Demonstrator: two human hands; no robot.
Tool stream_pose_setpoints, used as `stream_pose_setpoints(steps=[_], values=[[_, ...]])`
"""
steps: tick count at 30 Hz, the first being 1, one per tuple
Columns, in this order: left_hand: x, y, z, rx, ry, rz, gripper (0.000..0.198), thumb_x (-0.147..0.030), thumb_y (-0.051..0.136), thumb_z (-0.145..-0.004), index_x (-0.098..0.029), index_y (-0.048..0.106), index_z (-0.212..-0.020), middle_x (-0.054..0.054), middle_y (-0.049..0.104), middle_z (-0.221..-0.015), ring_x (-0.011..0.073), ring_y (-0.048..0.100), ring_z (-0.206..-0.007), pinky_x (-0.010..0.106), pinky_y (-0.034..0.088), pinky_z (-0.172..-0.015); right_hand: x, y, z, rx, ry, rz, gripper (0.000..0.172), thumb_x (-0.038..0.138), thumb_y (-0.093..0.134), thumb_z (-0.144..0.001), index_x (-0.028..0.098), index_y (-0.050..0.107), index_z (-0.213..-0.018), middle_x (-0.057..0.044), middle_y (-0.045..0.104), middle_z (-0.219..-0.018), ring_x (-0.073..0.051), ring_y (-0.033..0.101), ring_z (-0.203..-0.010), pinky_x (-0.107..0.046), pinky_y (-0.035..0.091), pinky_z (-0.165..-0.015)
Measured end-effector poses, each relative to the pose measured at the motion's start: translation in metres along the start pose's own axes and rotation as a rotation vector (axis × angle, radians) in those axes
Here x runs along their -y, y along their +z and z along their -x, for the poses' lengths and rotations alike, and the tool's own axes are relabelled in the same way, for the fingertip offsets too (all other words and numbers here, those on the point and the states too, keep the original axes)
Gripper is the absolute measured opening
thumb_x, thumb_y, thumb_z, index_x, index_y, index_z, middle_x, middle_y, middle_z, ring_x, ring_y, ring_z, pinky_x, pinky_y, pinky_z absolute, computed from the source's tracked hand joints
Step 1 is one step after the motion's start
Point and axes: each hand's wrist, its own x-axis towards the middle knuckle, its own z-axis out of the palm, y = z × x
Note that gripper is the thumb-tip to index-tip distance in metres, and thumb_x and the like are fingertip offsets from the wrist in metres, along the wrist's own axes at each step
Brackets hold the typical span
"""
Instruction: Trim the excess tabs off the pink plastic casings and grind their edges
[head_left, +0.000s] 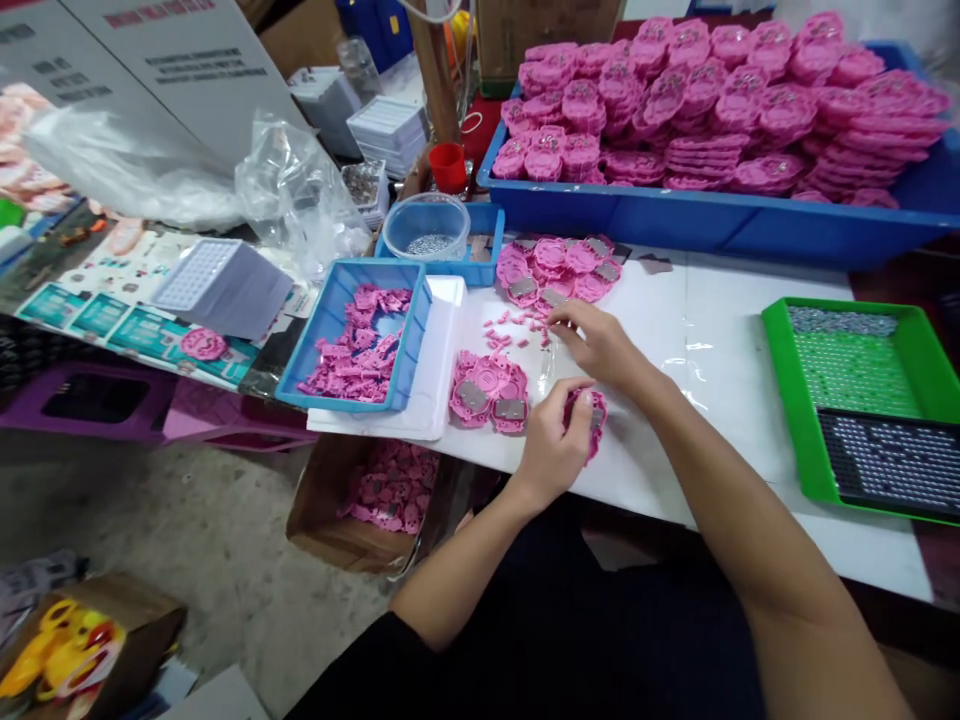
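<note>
My left hand (556, 440) is closed around a round pink plastic part (596, 420) with a grey insert, held just above the white table (720, 330). My right hand (592, 340) reaches past it with fingers pinched at a scatter of small pink pieces (517, 325). Whether it holds one of them I cannot make out. A few finished pink parts with grey inserts (489, 392) lie left of my left hand. More pink round parts (559, 268) sit in a cluster beyond my right hand.
A small blue tray of pink scraps (360, 345) is at the left. A clear bowl of tiny metal bits (429, 228) stands behind it. A big blue bin piled with pink parts (720, 105) fills the back. A green tray (862, 400) lies right. A cardboard box of pink parts (375, 495) sits below.
</note>
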Motion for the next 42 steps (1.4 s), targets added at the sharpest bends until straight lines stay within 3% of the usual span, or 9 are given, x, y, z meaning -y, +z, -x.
stream_pose_setpoints(steps=[3,7,12,18,24,29,33,37,42], values=[[0.002,0.002,0.0,-0.027,-0.036,0.028,0.026,-0.036,0.053,-0.103,-0.024,0.062,-0.124,0.004,0.07,-0.094,0.0153,0.065,-0.084,0.03,0.052,-0.081,0.017,-0.03,0.003,-0.047,0.162,-0.171,0.018,0.034,0.066,-0.094,0.019,0.072,-0.1,-0.008,0.071,-0.097,-0.021,0.064,-0.088,-0.038,0.051,-0.084],[0.004,0.004,0.0,0.016,-0.057,0.035,0.028,-0.037,0.064,-0.097,-0.023,0.057,-0.12,-0.008,0.054,-0.062,0.0103,0.049,-0.054,0.024,0.041,-0.06,0.031,-0.057,0.02,0.177,0.238,-0.387,0.025,0.043,0.075,-0.087,0.018,0.075,-0.093,-0.007,0.073,-0.097,-0.019,0.064,-0.089,-0.034,0.05,-0.084],[0.005,0.006,0.001,0.019,-0.088,0.032,0.023,-0.04,0.068,-0.093,-0.023,0.053,-0.099,-0.007,0.062,-0.064,0.0103,0.057,-0.057,0.022,0.043,-0.062,0.045,-0.068,0.051,0.374,0.305,-0.458,0.029,0.046,0.072,-0.09,0.017,0.076,-0.096,-0.006,0.073,-0.095,-0.016,0.063,-0.084,-0.031,0.05,-0.079],[0.003,0.006,0.002,0.055,-0.106,0.047,0.039,-0.036,0.073,-0.09,-0.026,0.047,-0.117,-0.009,0.065,-0.066,0.0108,0.061,-0.055,0.022,0.047,-0.062,0.046,-0.074,0.056,0.44,0.371,-0.498,0.028,0.043,0.074,-0.088,0.017,0.073,-0.096,-0.004,0.073,-0.089,-0.016,0.065,-0.081,-0.031,0.051,-0.076],[0.006,0.001,-0.001,0.032,-0.04,0.237,0.049,-0.04,0.072,-0.092,-0.022,0.051,-0.131,0.005,0.073,-0.099,0.0153,0.072,-0.085,0.028,0.057,-0.081,0.037,-0.077,0.055,0.355,0.329,-0.436,0.027,0.043,0.073,-0.089,0.017,0.073,-0.097,-0.004,0.072,-0.088,-0.015,0.062,-0.081,-0.031,0.05,-0.077],[0.015,-0.004,-0.008,-0.167,0.009,0.279,0.051,-0.042,0.078,-0.086,-0.02,0.061,-0.129,0.012,0.066,-0.134,0.0217,0.065,-0.122,0.032,0.055,-0.101,0.038,-0.071,0.054,0.287,0.341,-0.419,0.029,0.043,0.071,-0.09,0.016,0.073,-0.102,-0.005,0.073,-0.09,-0.015,0.063,-0.08,-0.031,0.051,-0.078],[0.017,-0.005,-0.01,-0.263,0.029,0.305,0.057,-0.043,0.085,-0.08,-0.019,0.064,-0.127,0.01,0.068,-0.127,0.0198,0.068,-0.112,0.032,0.056,-0.099,0.034,-0.066,0.054,0.288,0.448,-0.364,0.026,0.039,0.069,-0.09,0.016,0.073,-0.101,-0.005,0.07,-0.084,-0.014,0.062,-0.071,-0.03,0.051,-0.068],[0.015,-0.003,-0.008,-0.284,0.071,0.281,0.043,-0.046,0.078,-0.086,-0.018,0.064,-0.115,0.007,0.068,-0.113,0.0167,0.069,-0.102,0.032,0.055,-0.097,0.027,-0.067,0.056,0.377,0.642,-0.402,0.021,0.036,0.072,-0.087,0.015,0.071,-0.091,-0.003,0.064,-0.072,-0.013,0.058,-0.058,-0.029,0.051,-0.055],[0.019,0.003,-0.007,-0.306,0.095,0.235,0.039,-0.044,0.075,-0.089,-0.023,0.047,-0.105,0.0,0.058,-0.099,0.0115,0.064,-0.087,0.027,0.056,-0.085,0.027,-0.07,0.057,0.3,0.639,-0.723,0.035,0.045,0.085,-0.078,0.014,0.07,-0.088,-0.006,0.068,-0.081,-0.017,0.067,-0.077,-0.032,0.06,-0.072]])
